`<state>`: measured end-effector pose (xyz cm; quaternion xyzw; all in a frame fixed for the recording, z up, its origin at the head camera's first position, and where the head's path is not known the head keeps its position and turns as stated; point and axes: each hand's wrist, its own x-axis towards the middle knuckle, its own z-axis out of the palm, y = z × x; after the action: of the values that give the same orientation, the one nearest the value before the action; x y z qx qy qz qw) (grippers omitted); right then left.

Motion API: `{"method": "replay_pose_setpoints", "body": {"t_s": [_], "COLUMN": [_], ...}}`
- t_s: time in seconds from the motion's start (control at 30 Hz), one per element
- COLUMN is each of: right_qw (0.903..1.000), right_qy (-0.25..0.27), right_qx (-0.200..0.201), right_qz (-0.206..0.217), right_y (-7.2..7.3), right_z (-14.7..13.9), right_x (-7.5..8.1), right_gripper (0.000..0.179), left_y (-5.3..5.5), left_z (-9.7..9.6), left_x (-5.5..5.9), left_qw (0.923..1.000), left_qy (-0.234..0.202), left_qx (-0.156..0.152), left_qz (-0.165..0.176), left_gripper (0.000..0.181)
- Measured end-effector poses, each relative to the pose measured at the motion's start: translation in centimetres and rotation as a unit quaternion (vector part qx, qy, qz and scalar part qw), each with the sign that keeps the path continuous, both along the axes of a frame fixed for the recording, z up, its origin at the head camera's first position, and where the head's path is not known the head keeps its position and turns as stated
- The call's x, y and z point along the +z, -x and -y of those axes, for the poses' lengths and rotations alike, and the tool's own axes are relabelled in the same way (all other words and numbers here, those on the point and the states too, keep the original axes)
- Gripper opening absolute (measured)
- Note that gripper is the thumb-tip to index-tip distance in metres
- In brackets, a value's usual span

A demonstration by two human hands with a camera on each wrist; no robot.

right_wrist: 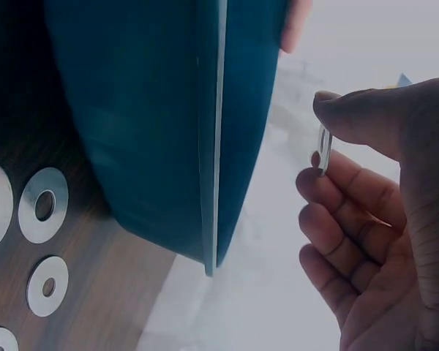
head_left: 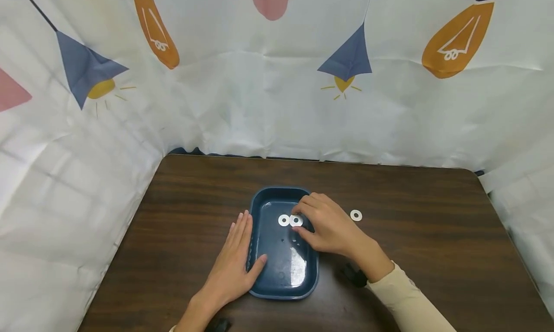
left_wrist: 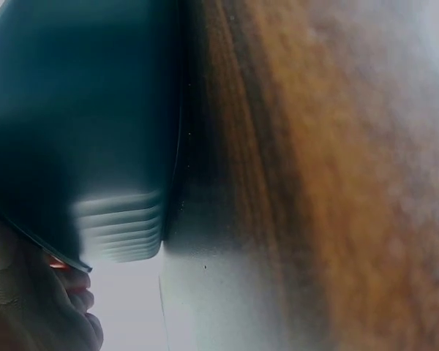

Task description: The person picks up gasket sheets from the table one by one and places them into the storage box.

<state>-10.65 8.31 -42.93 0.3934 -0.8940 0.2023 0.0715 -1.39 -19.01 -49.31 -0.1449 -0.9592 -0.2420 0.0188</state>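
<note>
A dark blue tray (head_left: 283, 293) stands on the brown table. My left hand (head_left: 231, 264) rests along its left rim, fingers straight and thumb reaching over the edge. Over the tray, my right hand (head_left: 331, 226) pinches a flat metal washer (right_wrist: 325, 150) between thumb and fingertips. Just left of those fingertips in the head view, another washer (head_left: 283, 220) lies inside the tray. In the left wrist view, the tray's ribbed outer wall (left_wrist: 117, 227) shows beside the left hand's fingers (left_wrist: 77, 292).
One washer (head_left: 356, 215) lies on the table right of the tray. Several washers (right_wrist: 44, 205) of differing sizes show there in the right wrist view, some hidden by the right arm in the head view. A white patterned curtain (head_left: 268, 106) hangs behind the table (head_left: 433, 236).
</note>
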Motion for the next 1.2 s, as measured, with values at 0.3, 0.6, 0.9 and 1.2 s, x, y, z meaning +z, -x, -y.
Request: {"method": "replay_pose_setpoints", "body": {"t_s": [0.3,0.6,0.9,1.2], "right_qw": [0.9996,0.9988,0.9977,0.9971], "right_qy": [-0.023,-0.026,-0.044,-0.056], "right_qx": [0.014,0.041,0.051,0.047], "right_qz": [-0.012,0.0,-0.001,-0.022], "right_y": [0.8,1.6,1.9,2.3], "right_z": [0.7,1.7,2.5,3.1], "right_x": [0.3,0.3,0.6,1.1], "right_gripper": [0.031,0.029,0.027,0.029], "left_y": [0.1,0.1,0.0,0.0], "left_z": [0.2,0.3,0.2,0.1], "left_x": [0.3,0.3,0.2,0.3], "left_qw": [1.0,1.0,0.9999,0.9998], "left_qy": [-0.001,-0.003,-0.009,-0.006], "left_qx": [0.002,-0.004,-0.006,0.0], "left_qz": [0.01,0.008,0.011,0.017], "left_gripper": [0.1,0.098,0.098,0.097]}}
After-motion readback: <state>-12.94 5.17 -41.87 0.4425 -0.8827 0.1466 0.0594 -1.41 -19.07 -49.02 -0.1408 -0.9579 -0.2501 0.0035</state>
